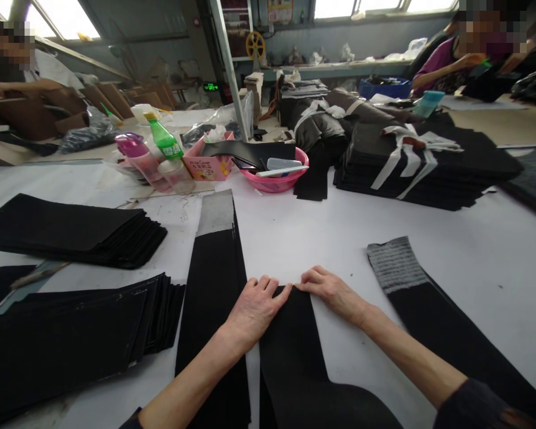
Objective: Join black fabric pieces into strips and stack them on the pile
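A flat black sheet piece point(295, 339) with a curved lower edge lies on the white table in front of me. My left hand point(259, 307) is at the left end of its top edge, fingers bent and pressed on it. At the right end of that edge, my right hand point(328, 292) pinches the corner, its fingertips close to those of the left. Left of my hands lies a long black strip stack point(214, 298) with a grey end. Another black strip point(446, 322) with a ribbed grey end lies to the right.
Stacks of black pieces point(62, 229) lie on the left. Farther back stand a pink bowl point(274, 182) with tools, a pink box point(208, 161), a green bottle point(164, 137) and a tied black bundle point(429, 161). People sit at both far sides.
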`<state>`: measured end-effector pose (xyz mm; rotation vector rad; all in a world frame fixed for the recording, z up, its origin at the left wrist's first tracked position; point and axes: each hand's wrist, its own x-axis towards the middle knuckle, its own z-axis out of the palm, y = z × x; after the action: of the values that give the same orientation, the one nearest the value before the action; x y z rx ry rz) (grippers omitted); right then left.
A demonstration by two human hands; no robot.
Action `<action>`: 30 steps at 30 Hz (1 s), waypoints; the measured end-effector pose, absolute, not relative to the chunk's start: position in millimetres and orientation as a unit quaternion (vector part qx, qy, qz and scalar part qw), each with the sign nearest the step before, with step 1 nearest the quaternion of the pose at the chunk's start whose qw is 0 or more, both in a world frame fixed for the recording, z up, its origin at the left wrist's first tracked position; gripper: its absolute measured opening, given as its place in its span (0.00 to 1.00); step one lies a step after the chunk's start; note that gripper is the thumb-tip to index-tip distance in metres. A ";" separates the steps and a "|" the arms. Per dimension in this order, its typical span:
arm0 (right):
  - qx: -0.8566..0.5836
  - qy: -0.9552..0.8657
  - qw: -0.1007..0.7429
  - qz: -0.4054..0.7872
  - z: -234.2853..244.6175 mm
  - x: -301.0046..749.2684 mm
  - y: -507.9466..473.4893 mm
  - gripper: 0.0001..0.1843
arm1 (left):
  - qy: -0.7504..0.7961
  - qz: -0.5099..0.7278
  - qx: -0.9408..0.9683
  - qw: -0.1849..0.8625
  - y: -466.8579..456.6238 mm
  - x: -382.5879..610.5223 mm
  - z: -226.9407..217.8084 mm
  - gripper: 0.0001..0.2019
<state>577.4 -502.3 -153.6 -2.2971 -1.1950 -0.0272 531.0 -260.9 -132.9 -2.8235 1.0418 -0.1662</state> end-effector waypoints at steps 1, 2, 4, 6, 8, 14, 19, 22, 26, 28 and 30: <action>-0.855 -0.441 0.273 -0.009 -153.6 576.5 -503.3 0.17 | 0.345 -0.053 -0.935 0.067 -261.3 531.1 -132.7 0.24; -0.856 -0.438 0.274 -0.007 -153.5 575.7 -504.3 0.17 | 0.346 -0.051 -0.934 0.070 -261.6 531.1 -132.6 0.24; -0.860 -0.432 0.272 -0.007 -153.7 574.2 -506.2 0.17 | 0.345 -0.047 -0.934 0.075 -262.0 531.1 -132.6 0.24; -0.866 -0.423 0.266 -0.014 -154.3 572.4 -507.9 0.17 | 0.344 -0.047 -0.935 0.076 -262.0 531.1 -132.8 0.24; -0.873 -0.414 0.257 -0.027 -155.1 570.2 -510.4 0.17 | 0.343 -0.051 -0.935 0.071 -261.8 530.9 -133.1 0.24; -0.897 -0.358 0.255 -0.055 -154.2 561.5 -525.6 0.18 | 0.342 -0.064 -0.935 0.066 -261.2 529.6 -131.4 0.24; -0.900 -0.299 0.304 -0.093 -153.0 555.6 -507.4 0.15 | 0.341 -0.081 -0.935 0.062 -262.1 529.6 -131.1 0.23; -0.898 -0.326 0.285 -0.077 -155.4 552.4 -478.9 0.13 | 0.332 -0.083 -0.939 0.043 -259.2 530.4 -132.4 0.19; -0.904 -0.349 0.238 -0.069 -157.1 552.0 -454.5 0.16 | 0.302 -0.078 -0.950 -0.031 -246.4 530.8 -135.6 0.13; -0.905 -0.366 0.208 -0.068 -155.5 554.6 -451.7 0.16 | 0.278 -0.083 -0.954 -0.070 -238.6 530.3 -137.7 0.11; -0.903 -0.387 0.175 -0.061 -152.6 558.5 -452.0 0.19 | 0.267 -0.089 -0.955 -0.092 -231.9 529.8 -140.0 0.09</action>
<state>558.5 -452.0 -152.6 -2.5591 -1.0957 -0.1723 529.8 -231.9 -140.0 -3.1905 0.8909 -0.2967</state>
